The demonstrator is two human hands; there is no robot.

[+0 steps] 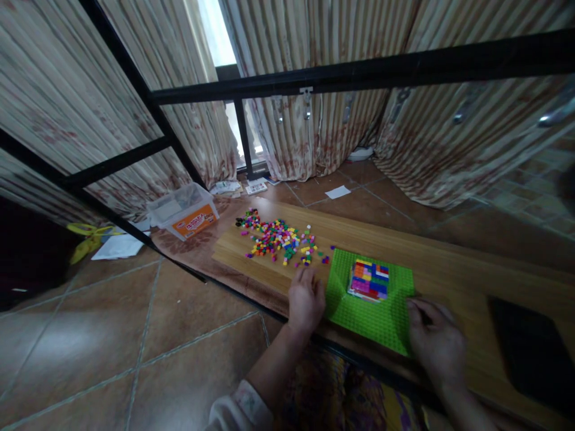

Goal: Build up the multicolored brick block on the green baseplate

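On our wood-grained tabletop (449,263) lies a studded green plastic baseplate (372,321). Our left hand (307,302) and right hand (438,336) flank it, fingers curled; whether pinching, we cannot tell. The baseplate bears a squarish brick stack (369,279); leftward, tiny loose bricks (275,237).

One left hand (306,304) at lower centre and one right hand (438,340) at lower right are counted. Between them, one green baseplate (372,323) and one brick block (369,280) are seen; at left, one clear box (182,209). Loose bricks (275,238) at centre are too small to be counted reliably.
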